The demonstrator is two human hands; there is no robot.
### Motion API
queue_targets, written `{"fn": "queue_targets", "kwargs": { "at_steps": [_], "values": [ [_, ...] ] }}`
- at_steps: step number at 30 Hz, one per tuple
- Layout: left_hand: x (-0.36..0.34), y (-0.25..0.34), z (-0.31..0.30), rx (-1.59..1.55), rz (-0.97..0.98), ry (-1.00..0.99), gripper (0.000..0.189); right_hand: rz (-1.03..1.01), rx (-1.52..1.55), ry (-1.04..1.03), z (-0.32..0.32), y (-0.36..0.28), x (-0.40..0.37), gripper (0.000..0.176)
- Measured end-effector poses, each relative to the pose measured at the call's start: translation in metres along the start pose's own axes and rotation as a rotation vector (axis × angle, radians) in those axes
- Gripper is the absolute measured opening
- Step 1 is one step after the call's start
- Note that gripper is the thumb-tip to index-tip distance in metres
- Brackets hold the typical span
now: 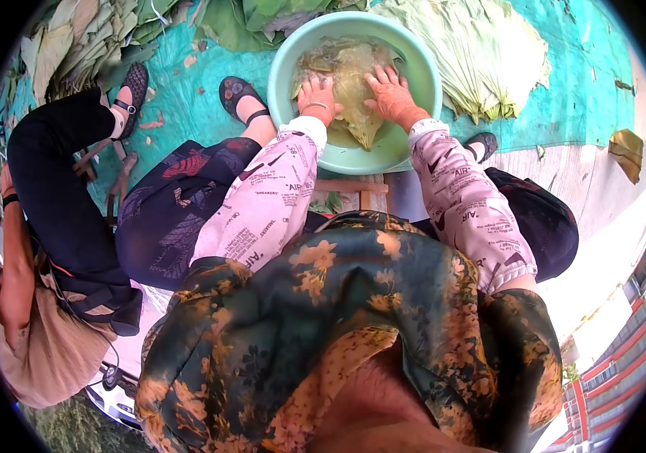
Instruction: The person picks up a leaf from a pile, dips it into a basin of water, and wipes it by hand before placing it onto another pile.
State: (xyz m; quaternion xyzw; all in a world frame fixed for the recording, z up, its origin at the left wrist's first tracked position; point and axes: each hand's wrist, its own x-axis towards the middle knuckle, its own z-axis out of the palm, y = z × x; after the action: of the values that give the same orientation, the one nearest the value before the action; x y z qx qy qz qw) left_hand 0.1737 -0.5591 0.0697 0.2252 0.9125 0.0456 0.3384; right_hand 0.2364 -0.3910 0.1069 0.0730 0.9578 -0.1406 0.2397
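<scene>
A light green basin (280, 83) holds murky water and a wet, yellow-green leaf bundle (355, 90) whose pointed end faces me. On the left side of the bundle lies my left hand (318, 98), its fingers spread and partly in the water, a bracelet at the wrist. My right hand (392, 92) rests along the bundle's right side with its fingers apart, the tips near the water. Both palms face down, and neither hand is closed around anything. Pale printed sleeves cover both my forearms.
Pale flattened leaves (482, 57) lie right of the basin on a teal sheet (587, 98). More dried leaves (74, 41) are piled at the upper left. A seated person (58, 196) is at the left. A wooden stool (353, 189) shows below the basin.
</scene>
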Motion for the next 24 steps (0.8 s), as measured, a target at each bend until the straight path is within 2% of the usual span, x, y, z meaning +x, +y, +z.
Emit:
{"fn": "queue_targets", "kwargs": {
  "at_steps": [1,4,5,7,9,10,12,13,15,18,23,24],
  "values": [
    [0.0,-0.002,0.002,-0.009,0.007,0.025,0.086,0.001,0.062,0.018,-0.004,0.002,-0.002,0.061],
    [-0.002,-0.004,-0.002,-0.05,0.006,0.02,0.086,0.396,0.461,0.244,0.002,0.002,-0.018,0.053],
    [-0.003,-0.004,-0.004,-0.064,0.005,0.02,0.086,0.502,0.453,0.401,0.014,-0.003,-0.026,0.045],
    [-0.008,-0.004,-0.005,-0.084,0.025,0.017,0.088,0.693,0.549,0.369,0.041,-0.005,-0.037,0.035],
    [-0.011,-0.005,-0.011,-0.072,0.068,-0.029,0.089,0.755,0.851,0.282,0.101,0.012,-0.026,0.024],
    [-0.013,-0.005,-0.014,-0.065,0.085,-0.054,0.089,0.782,1.057,0.182,0.096,0.007,-0.027,0.022],
    [-0.02,-0.005,-0.023,-0.049,0.14,-0.126,0.097,0.808,1.462,-0.044,0.073,-0.011,-0.038,0.016],
    [-0.024,-0.005,-0.027,-0.029,0.169,-0.146,0.099,0.829,1.44,-0.044,0.052,-0.017,-0.043,0.011],
    [-0.03,-0.003,-0.028,0.023,0.234,-0.173,0.105,0.767,1.585,-0.037,0.017,-0.025,-0.051,0.008],
    [-0.047,0.002,-0.038,0.072,0.285,-0.157,0.105,0.706,1.684,-0.016,-0.025,-0.038,-0.058,0.008],
    [-0.065,0.006,-0.049,-0.029,0.394,0.087,0.094,0.522,1.789,0.006,-0.047,-0.038,-0.066,0.011],
    [-0.075,0.012,-0.06,-0.051,0.415,0.111,0.092,0.487,1.8,-0.046,-0.043,-0.032,-0.061,0.015]
  ]
}}
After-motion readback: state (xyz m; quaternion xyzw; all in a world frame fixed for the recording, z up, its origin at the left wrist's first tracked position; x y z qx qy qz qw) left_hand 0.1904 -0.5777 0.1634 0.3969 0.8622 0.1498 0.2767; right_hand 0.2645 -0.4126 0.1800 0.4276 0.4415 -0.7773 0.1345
